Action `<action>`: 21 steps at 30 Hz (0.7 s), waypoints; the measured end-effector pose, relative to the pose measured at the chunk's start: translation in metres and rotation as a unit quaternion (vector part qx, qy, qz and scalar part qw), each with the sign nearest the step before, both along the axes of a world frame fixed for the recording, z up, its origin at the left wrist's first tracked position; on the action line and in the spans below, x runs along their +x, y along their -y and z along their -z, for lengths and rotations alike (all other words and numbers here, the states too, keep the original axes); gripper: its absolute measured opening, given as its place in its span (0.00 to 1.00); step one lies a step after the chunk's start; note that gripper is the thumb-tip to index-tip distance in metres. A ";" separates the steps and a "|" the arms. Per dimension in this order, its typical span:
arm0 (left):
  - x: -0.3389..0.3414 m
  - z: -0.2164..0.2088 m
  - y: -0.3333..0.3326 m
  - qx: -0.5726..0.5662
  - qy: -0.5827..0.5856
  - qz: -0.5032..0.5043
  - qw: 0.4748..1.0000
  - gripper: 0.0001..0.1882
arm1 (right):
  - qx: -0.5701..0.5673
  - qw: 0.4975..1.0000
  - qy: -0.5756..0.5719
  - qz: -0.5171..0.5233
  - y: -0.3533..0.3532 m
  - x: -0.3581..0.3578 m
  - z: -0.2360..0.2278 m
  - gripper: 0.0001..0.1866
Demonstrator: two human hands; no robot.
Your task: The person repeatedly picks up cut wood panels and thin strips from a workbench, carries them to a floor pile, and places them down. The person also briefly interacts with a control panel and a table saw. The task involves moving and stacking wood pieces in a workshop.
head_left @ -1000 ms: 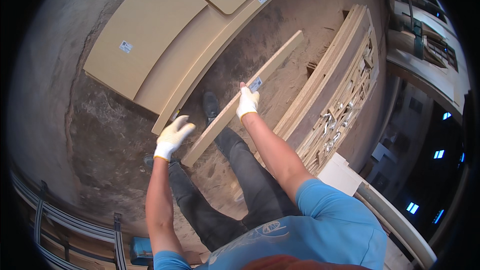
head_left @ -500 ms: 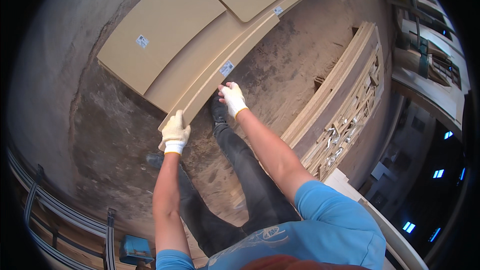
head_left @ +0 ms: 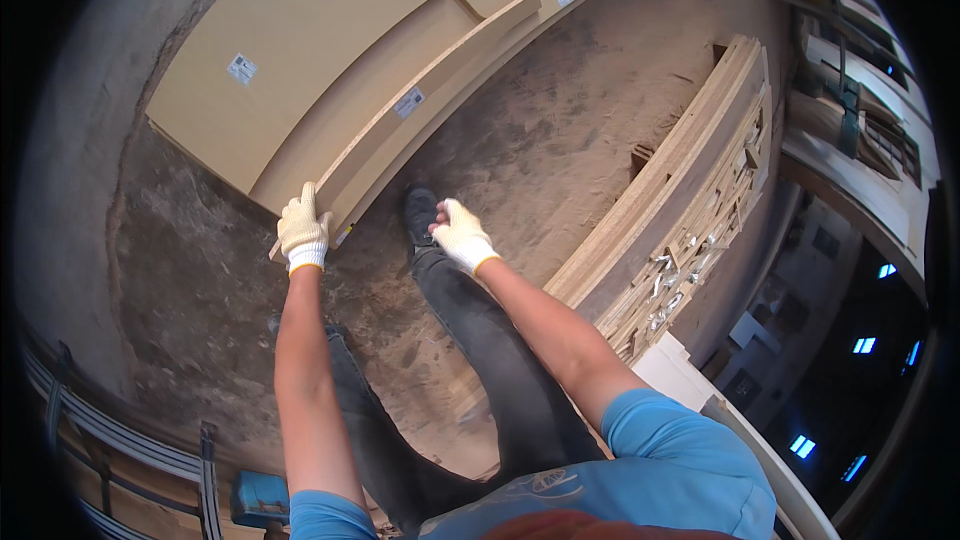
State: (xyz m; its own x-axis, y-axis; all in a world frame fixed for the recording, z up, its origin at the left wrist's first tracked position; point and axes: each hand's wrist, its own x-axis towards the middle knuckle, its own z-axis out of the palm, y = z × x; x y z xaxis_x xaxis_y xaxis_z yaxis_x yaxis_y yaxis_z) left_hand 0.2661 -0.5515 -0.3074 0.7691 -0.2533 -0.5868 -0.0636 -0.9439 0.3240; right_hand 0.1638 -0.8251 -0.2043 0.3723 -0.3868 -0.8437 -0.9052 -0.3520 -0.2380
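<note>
My left hand [head_left: 303, 228], in a cream knitted glove with a white cuff, grips the near end of a long, narrow tan board [head_left: 373, 137]. The board stands tilted on its edge along the right side of a stack of wide panels [head_left: 215, 125]. Its face carries a small white label [head_left: 408, 102]. Below it, another narrow board [head_left: 420, 136] runs alongside. My right hand [head_left: 463, 237], gloved with bare fingertips, is held above my shoe, apart from the boards. Its fingers are loosely curled, with nothing visible in them.
To the right lies a stack of long wooden strips [head_left: 660, 180] with offcuts and shiny scraps [head_left: 672, 280]. Metal rails [head_left: 140, 440] and a blue box [head_left: 260, 498] are at lower left. The floor [head_left: 520, 130] is dusty, and a grey wall-like surface [head_left: 75, 130] rises at left.
My left hand has shifted left and slightly up, taking the narrow board's near end leftward over the stack. The lower narrow board shows more beside it. My right hand has dropped lower, away from the board.
</note>
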 end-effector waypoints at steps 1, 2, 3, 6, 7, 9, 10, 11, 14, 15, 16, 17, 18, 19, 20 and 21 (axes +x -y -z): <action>0.000 0.000 0.001 0.019 -0.001 -0.001 1.000 0.44 | -0.061 0.990 0.040 -0.123 0.009 0.010 -0.004 0.26; 0.001 -0.001 0.001 0.020 0.029 -0.001 0.999 0.45 | -0.167 0.935 0.093 -0.298 0.016 0.027 -0.002 0.30; 0.000 -0.004 0.001 0.024 0.032 -0.004 0.999 0.45 | -0.199 0.891 0.128 -0.388 0.026 0.047 0.001 0.32; -0.009 -0.015 -0.006 0.038 0.051 -0.048 0.997 0.49 | -0.248 0.806 0.161 -0.512 0.049 0.109 0.012 0.36; -0.014 -0.018 -0.010 0.052 0.077 -0.070 0.993 0.50 | -0.248 0.789 0.186 -0.531 0.057 0.130 0.015 0.38; -0.029 -0.023 -0.020 0.047 0.135 -0.162 0.977 0.56 | -0.291 0.726 0.199 -0.591 0.064 0.166 0.026 0.38; -0.037 -0.023 -0.026 0.073 0.096 -0.265 0.957 0.58 | -0.286 0.697 0.194 -0.628 0.068 0.179 0.030 0.35; -0.046 -0.021 -0.032 0.099 0.027 -0.396 0.912 0.58 | -0.292 0.665 0.215 -0.653 0.072 0.190 0.033 0.34; -0.069 -0.006 -0.038 0.014 -0.110 -0.660 0.743 0.59 | -0.301 0.601 0.210 -0.710 0.081 0.204 0.039 0.31; -0.077 0.001 -0.036 -0.050 -0.173 -0.705 0.686 0.59 | -0.317 0.586 0.173 -0.726 0.085 0.205 0.040 0.30; -0.083 0.009 -0.035 -0.121 -0.245 -0.738 0.617 0.59 | -0.291 0.591 0.207 -0.723 0.088 0.205 0.041 0.30; -0.089 0.016 -0.032 -0.149 -0.195 -0.726 0.643 0.54 | -0.286 0.590 0.212 -0.725 0.090 0.204 0.041 0.30; -0.095 0.022 -0.031 -0.188 -0.156 -0.729 0.639 0.52 | -0.273 0.595 0.185 -0.733 0.093 0.203 0.042 0.31; -0.099 0.028 -0.030 -0.230 -0.137 -0.728 0.631 0.50 | -0.269 0.587 0.228 -0.729 0.094 0.202 0.043 0.29; -0.104 0.032 -0.031 -0.262 -0.118 -0.737 0.612 0.48 | -0.285 0.578 0.262 -0.718 0.095 0.201 0.043 0.29; -0.107 0.036 -0.032 -0.261 -0.115 -0.716 0.637 0.47 | -0.286 0.577 0.268 -0.717 0.096 0.200 0.044 0.28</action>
State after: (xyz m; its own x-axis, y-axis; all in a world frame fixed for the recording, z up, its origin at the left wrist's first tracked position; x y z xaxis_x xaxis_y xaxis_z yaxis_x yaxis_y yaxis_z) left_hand 0.1590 -0.5196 -0.3436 0.3399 0.4039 -0.8493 0.8475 0.2599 0.4628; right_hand 0.3635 -0.9209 -0.2483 0.8038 0.4844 -0.3454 0.5630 -0.8069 0.1786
